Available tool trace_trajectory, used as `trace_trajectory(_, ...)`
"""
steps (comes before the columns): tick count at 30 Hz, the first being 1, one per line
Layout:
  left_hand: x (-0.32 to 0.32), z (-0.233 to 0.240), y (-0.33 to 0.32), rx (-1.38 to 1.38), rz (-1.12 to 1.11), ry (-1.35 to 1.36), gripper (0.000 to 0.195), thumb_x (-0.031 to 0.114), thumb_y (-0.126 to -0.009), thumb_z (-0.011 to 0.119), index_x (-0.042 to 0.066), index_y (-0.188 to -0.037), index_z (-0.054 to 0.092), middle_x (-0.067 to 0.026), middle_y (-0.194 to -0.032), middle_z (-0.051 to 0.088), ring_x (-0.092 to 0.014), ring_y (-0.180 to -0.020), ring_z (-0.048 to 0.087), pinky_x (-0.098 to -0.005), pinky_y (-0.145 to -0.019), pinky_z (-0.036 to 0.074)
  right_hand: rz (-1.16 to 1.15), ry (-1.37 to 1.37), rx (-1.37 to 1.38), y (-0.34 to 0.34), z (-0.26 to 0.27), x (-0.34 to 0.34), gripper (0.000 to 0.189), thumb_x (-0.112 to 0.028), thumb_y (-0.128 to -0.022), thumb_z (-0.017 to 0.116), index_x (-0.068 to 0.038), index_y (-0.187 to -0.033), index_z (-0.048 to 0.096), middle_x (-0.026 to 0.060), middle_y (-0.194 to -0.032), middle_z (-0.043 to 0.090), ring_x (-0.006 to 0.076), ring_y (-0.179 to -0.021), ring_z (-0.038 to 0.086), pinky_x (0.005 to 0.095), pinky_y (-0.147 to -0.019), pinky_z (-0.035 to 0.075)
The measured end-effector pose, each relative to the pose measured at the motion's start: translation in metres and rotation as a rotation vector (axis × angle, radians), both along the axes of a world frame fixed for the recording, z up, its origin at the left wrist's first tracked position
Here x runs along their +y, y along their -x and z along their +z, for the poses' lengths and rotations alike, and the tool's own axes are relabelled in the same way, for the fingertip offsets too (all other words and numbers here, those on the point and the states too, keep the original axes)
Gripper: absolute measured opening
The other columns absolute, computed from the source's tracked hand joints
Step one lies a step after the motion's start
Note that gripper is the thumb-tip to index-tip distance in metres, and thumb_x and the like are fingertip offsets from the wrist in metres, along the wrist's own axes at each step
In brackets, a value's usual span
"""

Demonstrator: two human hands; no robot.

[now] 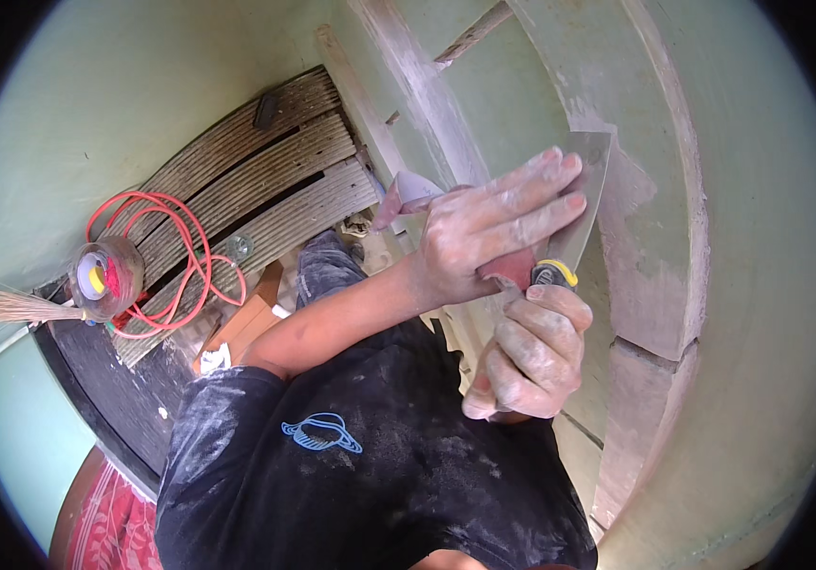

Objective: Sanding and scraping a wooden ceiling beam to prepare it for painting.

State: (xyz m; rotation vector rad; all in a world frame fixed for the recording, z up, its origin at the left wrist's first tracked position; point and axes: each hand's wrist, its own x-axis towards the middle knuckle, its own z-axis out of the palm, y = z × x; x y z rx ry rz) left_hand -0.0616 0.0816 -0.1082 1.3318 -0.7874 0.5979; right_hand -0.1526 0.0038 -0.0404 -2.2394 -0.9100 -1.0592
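My right hand (532, 349), coated with pale dust, is closed around the black and yellow handle of a putty knife (582, 214). The broad metal blade points up and away from the fist. My left hand (504, 214), also dusty, lies across the blade with its fingers stretched out, their tips on or near the metal. Reddish sandpaper (511, 267) is held under the left palm, close to the knife handle. Another curled part of a sheet (408, 194), pale on one side, sticks out behind that hand; whether it belongs to the same piece is hidden.
A slatted wooden bench (265, 164) carries a dark object (265, 112), a coiled red hose or cable (197, 274) and a clear plastic container (107, 276) with tape. A straw brush (19, 306) lies beside it. Patched green walls and a raised, plastered frame (646, 399) stand at the right.
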Motion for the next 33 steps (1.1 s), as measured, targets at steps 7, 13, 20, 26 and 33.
trace_trajectory(7, -0.007, 0.0, -0.012, -0.036, 0.006, -0.005, 0.054, 0.007, -0.076, 0.072, 0.006, -0.13, 0.066, -0.0177, -0.139, 0.059, -0.037, -0.128, 0.058, -0.0354, -0.08, 0.06, 0.076, -0.081, -0.051, -0.01, -0.009, -0.011, 0.032, -0.031, -0.083, 0.057, -0.004, -0.067, 0.052, 0.0091, -0.06, 0.055, 0.0259, -0.058, 0.058, 0.046, -0.07, 0.051)
trace_trajectory(13, 0.001, 0.008, -0.011, -0.023, 0.047, -0.004, 0.053, 0.011, -0.078, 0.073, 0.004, -0.13, 0.065, -0.0187, -0.138, 0.059, -0.037, -0.128, 0.057, -0.0387, -0.088, 0.059, 0.067, -0.064, 0.012, -0.019, 0.005, -0.001, 0.035, -0.03, -0.085, 0.056, -0.003, -0.064, 0.049, 0.0089, -0.058, 0.053, 0.0264, -0.056, 0.055, 0.0456, -0.068, 0.05)
trace_trajectory(20, 0.0, 0.011, -0.002, 0.005, -0.013, -0.014, 0.05, 0.008, -0.078, 0.072, 0.004, -0.128, 0.067, -0.0197, -0.134, 0.062, -0.034, -0.125, 0.06, -0.0332, -0.074, 0.06, 0.052, -0.096, -0.099, -0.012, 0.007, 0.003, 0.034, -0.032, -0.082, 0.055, -0.006, -0.063, 0.046, 0.007, -0.055, 0.049, 0.0237, -0.052, 0.051, 0.0447, -0.065, 0.046)
trace_trajectory(26, -0.004, 0.002, -0.012, -0.079, 0.104, 0.017, 0.048, 0.007, -0.079, 0.069, 0.004, -0.126, 0.068, -0.0186, -0.131, 0.064, -0.032, -0.123, 0.063, -0.0293, -0.065, 0.058, 0.04, -0.101, -0.052, -0.009, -0.006, -0.005, 0.029, -0.03, -0.08, 0.054, -0.006, -0.065, 0.048, 0.0075, -0.058, 0.052, 0.0239, -0.054, 0.052, 0.0471, -0.071, 0.047)
trace_trajectory(33, -0.009, 0.01, -0.014, -0.127, 0.111, 0.014, 0.042, 0.008, -0.082, 0.065, 0.003, -0.123, 0.069, -0.0185, -0.129, 0.065, -0.034, -0.12, 0.064, -0.0308, -0.068, 0.059, 0.01, -0.127, -0.14, -0.012, -0.004, 0.0, 0.032, -0.032, -0.083, 0.053, -0.007, -0.064, 0.048, 0.0071, -0.058, 0.051, 0.0242, -0.055, 0.052, 0.0462, -0.071, 0.046)
